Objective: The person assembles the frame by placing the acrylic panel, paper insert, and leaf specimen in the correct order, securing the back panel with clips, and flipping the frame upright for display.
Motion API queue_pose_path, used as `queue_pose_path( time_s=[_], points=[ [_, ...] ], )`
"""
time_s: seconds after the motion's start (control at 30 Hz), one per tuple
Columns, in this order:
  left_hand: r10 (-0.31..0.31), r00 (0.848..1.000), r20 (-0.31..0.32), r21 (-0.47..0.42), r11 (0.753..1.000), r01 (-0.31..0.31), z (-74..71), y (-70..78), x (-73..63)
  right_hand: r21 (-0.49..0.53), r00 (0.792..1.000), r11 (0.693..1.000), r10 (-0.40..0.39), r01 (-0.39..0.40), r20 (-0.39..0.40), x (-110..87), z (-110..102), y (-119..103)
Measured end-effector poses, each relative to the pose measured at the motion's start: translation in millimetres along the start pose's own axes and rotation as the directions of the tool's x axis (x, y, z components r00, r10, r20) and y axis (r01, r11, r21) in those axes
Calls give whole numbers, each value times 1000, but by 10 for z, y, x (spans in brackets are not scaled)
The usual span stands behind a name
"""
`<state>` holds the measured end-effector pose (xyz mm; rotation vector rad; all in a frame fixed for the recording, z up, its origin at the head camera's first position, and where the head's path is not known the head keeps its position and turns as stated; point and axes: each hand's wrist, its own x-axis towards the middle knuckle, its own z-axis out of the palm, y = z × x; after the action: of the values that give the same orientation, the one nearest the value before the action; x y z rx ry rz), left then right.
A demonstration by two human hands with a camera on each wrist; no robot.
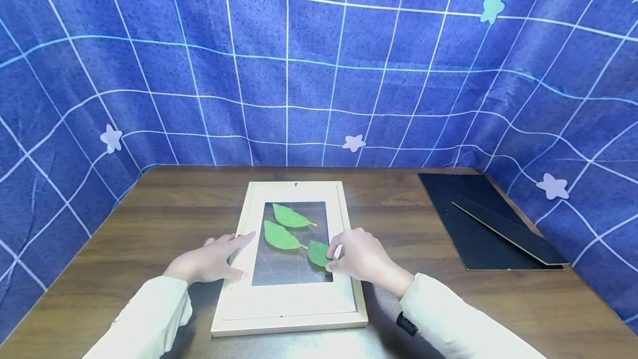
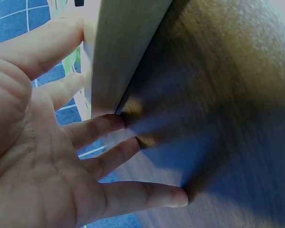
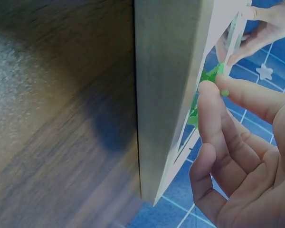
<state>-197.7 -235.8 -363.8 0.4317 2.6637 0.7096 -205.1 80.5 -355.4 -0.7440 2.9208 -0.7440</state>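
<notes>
A pale wooden picture frame lies back side up on the table, with a cream mat around a clear pane. Two green leaves, an upper leaf and a middle leaf, rest on the pane. My right hand pinches a third, darker leaf between thumb and fingers at the pane's right side. Spread along the left edge of the frame, my left hand touches the border with its thumb and index finger. In the left wrist view, its other straight fingers reach down to the tabletop.
At the right of the wooden table lies a black backing board, with a narrower black stand piece slanting across it. A blue curtain with a white grid and stars hangs behind the table and along its sides.
</notes>
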Motion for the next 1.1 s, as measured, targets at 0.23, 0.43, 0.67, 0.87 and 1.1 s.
queue_pose_path(
  time_s=[0.23,0.43,0.67,0.87,1.1],
  points=[
    [10,1000,-1,1,1000,-10,4,-7,6,24,998,998,-53,52,25,4,-40,13],
    [25,1000,-2,-3,1000,-25,3,-13,0,-53,964,967,-243,250,108,6,-64,129],
    [6,1000,2,-11,1000,-6,19,-9,-6,-169,910,905,-353,391,218,3,-31,228],
    [5,1000,-2,-11,1000,-5,14,-5,-7,-208,899,884,-373,419,229,11,-15,244],
    [4,1000,2,-35,999,-4,24,-7,-5,-231,905,881,-370,413,209,41,-3,209]
  ],
)
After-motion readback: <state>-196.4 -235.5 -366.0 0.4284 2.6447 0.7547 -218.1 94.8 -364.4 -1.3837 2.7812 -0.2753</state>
